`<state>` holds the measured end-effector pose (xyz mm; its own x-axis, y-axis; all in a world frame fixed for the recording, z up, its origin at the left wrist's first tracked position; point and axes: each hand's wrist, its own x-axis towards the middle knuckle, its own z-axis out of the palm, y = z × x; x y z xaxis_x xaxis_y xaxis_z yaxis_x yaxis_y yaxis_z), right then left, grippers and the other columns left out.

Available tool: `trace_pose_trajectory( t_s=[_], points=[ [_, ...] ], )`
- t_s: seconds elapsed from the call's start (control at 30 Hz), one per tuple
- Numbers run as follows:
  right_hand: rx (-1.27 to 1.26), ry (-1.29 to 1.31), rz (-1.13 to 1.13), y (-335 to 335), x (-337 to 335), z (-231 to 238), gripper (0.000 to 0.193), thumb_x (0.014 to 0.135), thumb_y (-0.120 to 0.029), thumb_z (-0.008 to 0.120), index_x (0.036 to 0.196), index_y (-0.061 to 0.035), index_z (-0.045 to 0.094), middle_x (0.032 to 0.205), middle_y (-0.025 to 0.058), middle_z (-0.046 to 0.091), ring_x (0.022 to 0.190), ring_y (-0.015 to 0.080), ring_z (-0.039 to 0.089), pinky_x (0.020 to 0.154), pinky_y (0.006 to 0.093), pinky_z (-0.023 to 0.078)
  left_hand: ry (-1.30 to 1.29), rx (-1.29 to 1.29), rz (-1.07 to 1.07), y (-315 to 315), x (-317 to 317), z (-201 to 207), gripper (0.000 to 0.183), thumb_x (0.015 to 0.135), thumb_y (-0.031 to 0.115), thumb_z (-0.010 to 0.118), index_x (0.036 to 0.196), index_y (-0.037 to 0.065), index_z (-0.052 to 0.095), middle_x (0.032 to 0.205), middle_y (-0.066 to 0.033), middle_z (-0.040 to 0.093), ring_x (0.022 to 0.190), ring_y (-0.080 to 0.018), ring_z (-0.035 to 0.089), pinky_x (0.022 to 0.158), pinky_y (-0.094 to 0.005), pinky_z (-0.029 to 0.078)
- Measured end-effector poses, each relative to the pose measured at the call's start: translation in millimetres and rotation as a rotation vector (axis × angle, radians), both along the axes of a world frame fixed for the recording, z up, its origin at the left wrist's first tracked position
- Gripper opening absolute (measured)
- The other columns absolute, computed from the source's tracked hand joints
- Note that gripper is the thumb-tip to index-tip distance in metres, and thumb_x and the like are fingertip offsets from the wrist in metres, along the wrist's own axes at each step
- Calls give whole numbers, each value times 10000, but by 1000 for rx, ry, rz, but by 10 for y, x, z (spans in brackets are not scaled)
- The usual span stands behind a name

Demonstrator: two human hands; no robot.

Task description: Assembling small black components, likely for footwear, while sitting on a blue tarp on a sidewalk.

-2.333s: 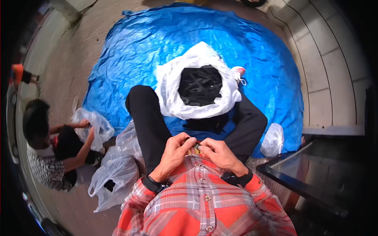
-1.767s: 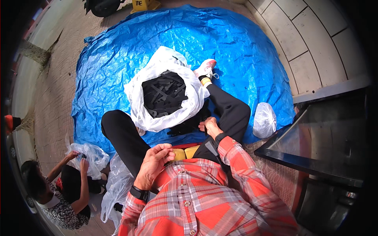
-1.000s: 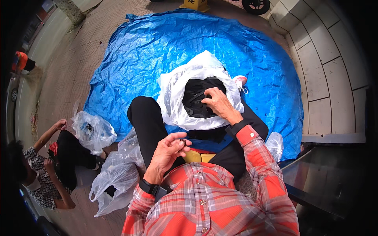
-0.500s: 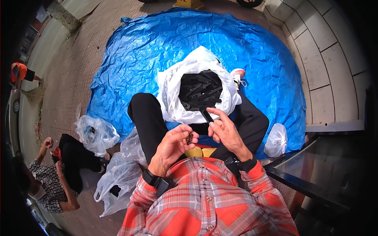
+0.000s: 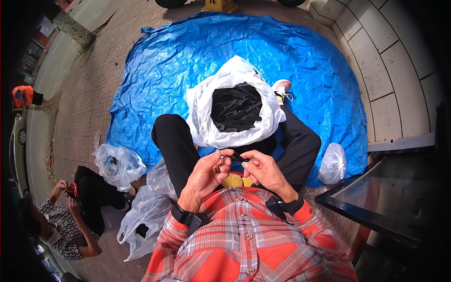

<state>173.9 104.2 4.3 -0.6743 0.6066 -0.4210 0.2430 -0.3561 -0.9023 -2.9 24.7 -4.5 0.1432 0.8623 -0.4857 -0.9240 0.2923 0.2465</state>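
Note:
My left hand (image 5: 203, 175) is closed, its thumb and finger pinching one end of a thin black strip (image 5: 238, 158). Some small dark pieces (image 5: 217, 169) show in the curl of its fingers, too small to name. My right hand (image 5: 267, 172) grips the strip's other end between thumb and fingers, so the strip spans the two hands above my lap. Just beyond them, between my legs, stands an open white plastic bag (image 5: 198, 123) full of similar flat black strips (image 5: 236, 108).
A crumpled blue tarp (image 5: 155, 75) lies under the bag. Clear plastic bags (image 5: 120, 164) rest at the left, near a seated person (image 5: 66, 225) holding something red. A tied white bag (image 5: 332, 164) sits at the right, by a dark glossy panel (image 5: 376, 197). A pale wall (image 5: 376, 70) rises beyond.
My right hand has lowered the black strip from the bag's near rim and moved left. The left hand has risen slightly, and its fingers now meet the strip's end.

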Motion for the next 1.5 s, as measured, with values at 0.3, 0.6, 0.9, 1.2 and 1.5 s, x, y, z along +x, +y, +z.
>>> trace_pose_trajectory(
  t_s=[0.3,0.6,0.9,1.2,1.5],
  points=[
    [27,-35,35,-43,-44,-44,239,868,-124,543,1079,-11,532,640,15,570,475,40,451,426,195,363,433,13,8,-31,10,-53,274,905,173,514,1075,-40,551,739,-22,575,552,-45,452,475,-161,347],
    [-27,47,120,-25,-64,53,229,878,-125,541,1072,-3,548,630,12,566,450,20,435,422,168,346,427,55,-24,-97,-35,-21,266,889,117,535,1121,-11,555,743,-33,593,544,-43,478,470,-149,357],
    [-330,246,147,28,-64,63,207,885,-136,536,1026,15,518,637,21,552,473,12,430,406,160,307,688,168,-132,-174,34,38,288,793,39,642,1068,-25,585,716,-12,575,548,-48,449,473,-177,339],
    [-92,130,263,66,-60,157,155,862,-155,579,898,-7,549,680,-6,533,574,23,479,479,169,374,713,178,-116,-218,21,80,251,759,5,669,1005,3,616,743,12,591,616,-15,506,542,-146,405],
    [-153,122,271,109,-128,102,121,847,-107,556,858,13,546,710,5,544,622,63,491,551,220,394,837,188,4,-237,130,120,205,721,-63,657,921,-23,632,778,-40,617,689,-69,555,617,-177,437]
  ],
)
